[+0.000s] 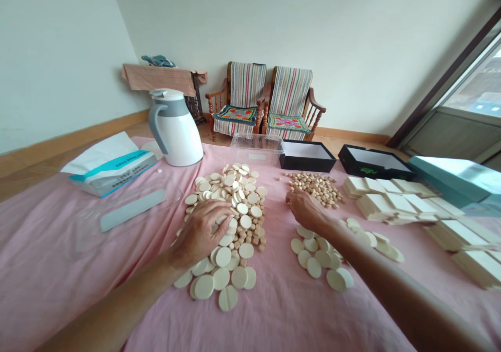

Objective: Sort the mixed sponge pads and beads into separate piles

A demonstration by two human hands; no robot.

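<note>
My left hand (205, 226) rests over a large pile of round wooden discs (229, 295), fingers curled down and thumb close to them. Whatever lies between those fingertips is hidden. Small wooden cubes (254, 232) are mixed into the right side of this pile. My right hand (305, 208) is at the near left edge of a separate heap of small wooden cubes (317, 185). Its fingers are bent together and point down to the cloth; I cannot make out what they hold. Below the right wrist lies a smaller group of discs (314, 267), partly covered by the forearm.
Stacks of square wooden pieces (395, 206) stand at the right beside a light blue box (457, 179). Two black trays (307, 163) and a clear plastic container (256, 145) line the back. A white jug (178, 132) and a tissue pack (113, 172) stand left on the pink cloth (266, 310).
</note>
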